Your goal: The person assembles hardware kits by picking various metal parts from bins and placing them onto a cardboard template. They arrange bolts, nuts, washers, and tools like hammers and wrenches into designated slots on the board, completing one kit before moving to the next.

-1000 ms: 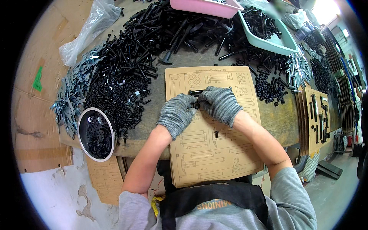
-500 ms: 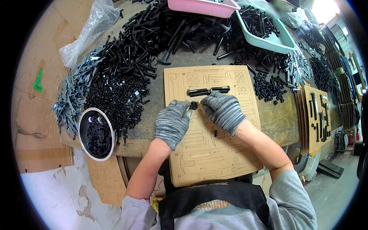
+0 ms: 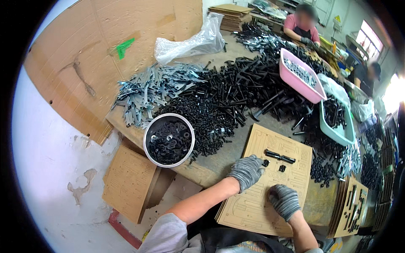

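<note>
A stack of printed cardboard sheets (image 3: 259,198) lies in front of me at the table's edge. Two black bolts (image 3: 280,156) lie end to end on its upper part. Below them sit two small clusters of short black pieces (image 3: 282,168). My left hand (image 3: 246,172), in a grey knitted glove, has its fingers bent together beside the left cluster; whether it pinches a piece is hidden. My right hand (image 3: 283,201), gloved alike, rests closed on the sheet's middle, fingertips pressed down. What it holds, if anything, is covered.
A round tub (image 3: 168,139) of black washers stands left of the sheets. Behind lie heaps of black bolts (image 3: 253,80) and flat grey wrenches (image 3: 158,86). Pink (image 3: 301,80) and mint (image 3: 337,126) trays stand at right, near loose nuts (image 3: 322,170). A co-worker (image 3: 301,27) is across the table.
My view has swung left, so the sheets sit farther right. The right hand has moved down the sheet, over where a short black bolt showed. A second small black cluster now shows.
</note>
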{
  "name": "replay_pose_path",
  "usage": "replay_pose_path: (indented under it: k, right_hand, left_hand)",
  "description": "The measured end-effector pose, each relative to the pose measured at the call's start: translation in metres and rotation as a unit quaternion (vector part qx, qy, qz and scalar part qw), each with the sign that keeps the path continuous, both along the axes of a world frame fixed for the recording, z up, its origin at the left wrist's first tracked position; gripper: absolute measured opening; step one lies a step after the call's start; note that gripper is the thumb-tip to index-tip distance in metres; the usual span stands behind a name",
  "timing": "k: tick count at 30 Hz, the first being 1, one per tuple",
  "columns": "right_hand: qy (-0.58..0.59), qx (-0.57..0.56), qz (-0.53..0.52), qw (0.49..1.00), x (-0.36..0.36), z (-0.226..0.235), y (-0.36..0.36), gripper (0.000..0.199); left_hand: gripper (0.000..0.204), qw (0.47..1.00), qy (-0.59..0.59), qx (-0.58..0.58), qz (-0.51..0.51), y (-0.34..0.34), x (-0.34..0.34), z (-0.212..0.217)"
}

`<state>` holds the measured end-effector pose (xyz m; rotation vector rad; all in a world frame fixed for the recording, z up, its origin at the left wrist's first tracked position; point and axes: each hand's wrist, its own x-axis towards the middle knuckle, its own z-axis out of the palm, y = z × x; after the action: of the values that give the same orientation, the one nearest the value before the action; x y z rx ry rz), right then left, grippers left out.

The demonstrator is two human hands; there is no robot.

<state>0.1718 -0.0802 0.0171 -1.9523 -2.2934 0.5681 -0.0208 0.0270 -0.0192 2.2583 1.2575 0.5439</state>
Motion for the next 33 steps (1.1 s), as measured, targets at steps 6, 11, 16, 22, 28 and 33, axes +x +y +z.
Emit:
replay_pose_path:
  k: [6, 11, 16, 22, 28, 33]
  right_hand:
    - [0.285, 0.091, -0.018, 0.954, -0.057, 0.028, 0.048, 0.028]
    - [0.258, 0.118, 0.072, 0.956, -0.098, 0.018, 0.069, 0.022]
    - [0.236, 0.094, 0.145, 0.956, -0.113, -0.028, 0.073, 0.018]
    - [0.239, 0.141, 0.135, 0.951, -0.102, -0.034, 0.07, 0.016]
    - [0.249, 0.136, 0.137, 0.949, -0.106, -0.036, 0.071, 0.016]
    - [0.273, 0.139, 0.137, 0.942, -0.111, -0.031, 0.069, 0.016]
  left_hand:
    - [0.035, 0.994, -0.007, 0.066, 0.091, 0.072, -0.093, 0.071]
    - [0.033, 0.958, 0.078, 0.149, 0.23, 0.177, -0.182, 0.085]
    - [0.037, 0.916, 0.239, 0.131, 0.293, 0.266, -0.226, 0.05]
    - [0.036, 0.944, 0.255, 0.067, 0.198, 0.299, -0.185, 0.048]
    - [0.025, 0.913, 0.304, 0.18, 0.203, 0.314, -0.2, 0.033]
    - [0.028, 0.935, -0.027, 0.166, 0.311, 0.299, -0.253, 0.056]
